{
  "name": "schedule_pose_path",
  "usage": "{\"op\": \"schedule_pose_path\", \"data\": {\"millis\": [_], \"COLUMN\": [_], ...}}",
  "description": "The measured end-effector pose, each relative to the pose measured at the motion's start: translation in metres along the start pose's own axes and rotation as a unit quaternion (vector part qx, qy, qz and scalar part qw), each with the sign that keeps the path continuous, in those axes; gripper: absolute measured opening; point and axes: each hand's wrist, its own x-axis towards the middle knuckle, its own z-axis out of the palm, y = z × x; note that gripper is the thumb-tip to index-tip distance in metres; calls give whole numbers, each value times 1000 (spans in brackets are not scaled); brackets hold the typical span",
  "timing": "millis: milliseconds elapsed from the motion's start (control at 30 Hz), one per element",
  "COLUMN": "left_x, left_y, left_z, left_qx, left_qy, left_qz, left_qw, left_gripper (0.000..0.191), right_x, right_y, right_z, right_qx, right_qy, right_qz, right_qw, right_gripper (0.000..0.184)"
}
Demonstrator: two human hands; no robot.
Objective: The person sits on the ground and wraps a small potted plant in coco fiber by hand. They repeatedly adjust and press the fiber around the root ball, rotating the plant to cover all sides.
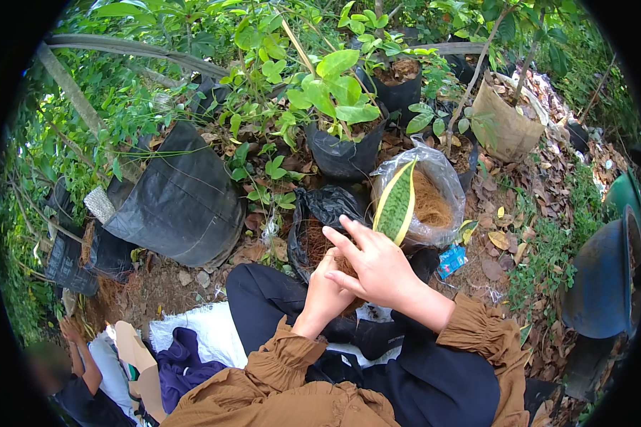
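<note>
My left hand (323, 293) is curled around a clump of brown fibre (347, 266), which shows between my hands. Over it lies my right hand (376, 269), its fingers spread and pointing up and left; whether it grips anything cannot be seen. A snake plant leaf (396, 203), green with yellow edges, rises behind my right hand; its base is hidden. Just beyond my hands, a black plastic bag (331, 205) holds reddish-brown fibre. A clear plastic bag (456, 200) of tan coconut fibre (430, 200) stands behind the leaf.
Black grow bags (179, 197) with plants stand ahead and left. A beige planter (505, 125) is at the upper right, a blue barrel (595, 277) at the right. A blue packet (452, 261) lies nearby. At lower left are a white woven sack (203, 331), purple cloth (184, 365) and another person (88, 368).
</note>
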Motion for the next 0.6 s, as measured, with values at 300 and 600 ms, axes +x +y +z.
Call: {"op": "schedule_pose_path", "data": {"millis": [300, 600], "left_x": [3, 12], "left_y": [-8, -50], "left_z": [-3, -2], "left_qx": [0, -305], "left_qy": [-25, -160], "left_qz": [50, -122], "left_qw": [998, 931], "left_gripper": [52, 38], "right_x": [-7, -16], "right_y": [9, 30], "right_z": [6, -12], "right_qx": [79, 71], "right_qy": [-20, -130], "right_qz": [-35, -60], "right_qw": [996, 987], "right_gripper": [22, 19]}}
